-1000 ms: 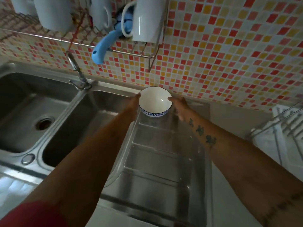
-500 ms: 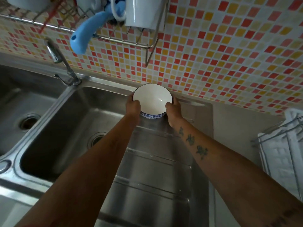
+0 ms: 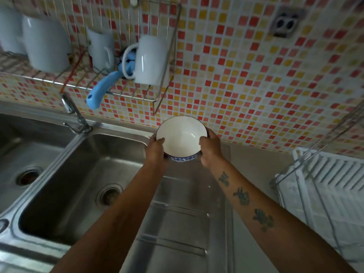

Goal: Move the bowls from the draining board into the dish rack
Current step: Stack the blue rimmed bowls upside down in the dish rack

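A white bowl (image 3: 180,135) with a blue patterned outside is held upright between both hands, lifted a little above the far end of the steel draining board (image 3: 183,219). My left hand (image 3: 156,151) grips its left rim, thumb inside. On the opposite rim sits my right hand (image 3: 209,149), thumb over the edge. A wire dish rack (image 3: 315,174) over a white ribbed tray stands at the right edge of the view, partly cut off. The bowl is empty inside.
A double steel sink (image 3: 78,174) with a tap (image 3: 75,115) lies to the left. A wall-mounted wire shelf (image 3: 126,91) holds white mugs (image 3: 150,60) and a blue-handled brush (image 3: 102,89) above the sink. Tiled wall behind, with a socket (image 3: 286,23) at upper right.
Both hands closed on the bowl and raised it slightly off the draining board. The view tilted up, showing more of the wall shelf and the rack at right.
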Demonstrator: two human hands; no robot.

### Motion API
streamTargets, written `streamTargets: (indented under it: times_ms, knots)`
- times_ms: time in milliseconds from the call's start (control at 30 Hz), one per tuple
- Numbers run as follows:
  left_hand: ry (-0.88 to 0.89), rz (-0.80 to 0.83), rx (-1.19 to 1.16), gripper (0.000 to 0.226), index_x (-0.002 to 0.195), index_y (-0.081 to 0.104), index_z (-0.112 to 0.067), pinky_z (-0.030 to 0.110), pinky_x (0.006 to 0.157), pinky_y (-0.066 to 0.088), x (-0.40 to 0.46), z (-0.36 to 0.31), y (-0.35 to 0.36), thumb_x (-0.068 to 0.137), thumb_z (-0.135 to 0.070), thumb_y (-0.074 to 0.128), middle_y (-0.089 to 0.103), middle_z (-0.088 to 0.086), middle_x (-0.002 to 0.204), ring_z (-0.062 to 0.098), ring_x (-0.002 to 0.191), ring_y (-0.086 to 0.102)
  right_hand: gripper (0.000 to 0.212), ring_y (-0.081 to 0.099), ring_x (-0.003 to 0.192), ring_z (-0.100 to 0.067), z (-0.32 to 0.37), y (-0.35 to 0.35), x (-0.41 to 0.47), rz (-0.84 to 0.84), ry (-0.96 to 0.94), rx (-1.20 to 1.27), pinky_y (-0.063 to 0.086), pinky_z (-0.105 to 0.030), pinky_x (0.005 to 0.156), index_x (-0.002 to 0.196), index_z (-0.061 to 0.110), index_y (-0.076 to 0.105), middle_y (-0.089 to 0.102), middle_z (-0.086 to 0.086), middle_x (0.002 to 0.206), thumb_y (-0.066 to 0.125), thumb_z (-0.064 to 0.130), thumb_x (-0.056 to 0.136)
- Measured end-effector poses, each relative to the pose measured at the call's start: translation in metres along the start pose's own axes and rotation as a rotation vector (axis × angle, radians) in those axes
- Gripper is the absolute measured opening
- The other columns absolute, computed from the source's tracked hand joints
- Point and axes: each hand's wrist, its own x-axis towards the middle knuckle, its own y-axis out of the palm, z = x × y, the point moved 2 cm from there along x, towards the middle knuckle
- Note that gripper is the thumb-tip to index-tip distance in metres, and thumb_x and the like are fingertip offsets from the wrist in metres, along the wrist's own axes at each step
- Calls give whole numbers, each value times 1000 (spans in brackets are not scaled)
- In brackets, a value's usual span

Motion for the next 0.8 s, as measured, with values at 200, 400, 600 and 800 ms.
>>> streamTargets:
  times_ms: [200, 400, 600, 800]
  knots:
    - [-22, 322, -209, 46, 130, 59, -19, 58, 92, 52, -119, -49, 76, 98, -42, 36, 62, 14, 132, 42, 119, 58, 59, 51, 110, -28, 94, -76, -91, -23, -151, 85, 46, -36, 76, 131, 19, 55, 57, -6, 123, 34, -9, 83]
    - [-306, 638, -206, 44, 117, 69, -28, 70, 76, 50, -231, -102, 143, 90, -50, 42, 67, 20, 123, 50, 107, 60, 55, 52, 112, -25, 191, -144, -191, -17, -506, 80, 51, -44, 88, 123, 26, 57, 57, 0, 119, 36, -8, 84]
    - [-312, 1024, -67, 59, 140, 51, -36, 64, 91, 47, -304, -98, 197, 86, -59, 54, 46, 16, 150, 51, 132, 44, 54, 55, 108, -22, 239, -226, -255, -60, -723, 73, 53, -38, 81, 123, 31, 56, 59, 1, 123, 38, -4, 86]
    - [-334, 1074, 12, 72, 140, 51, -22, 72, 94, 42, -360, -72, 245, 85, -68, 45, 49, 24, 145, 57, 129, 44, 49, 58, 102, -26, 253, -310, -274, 25, -740, 132, 53, -41, 82, 110, 29, 57, 63, 1, 106, 39, -8, 83]
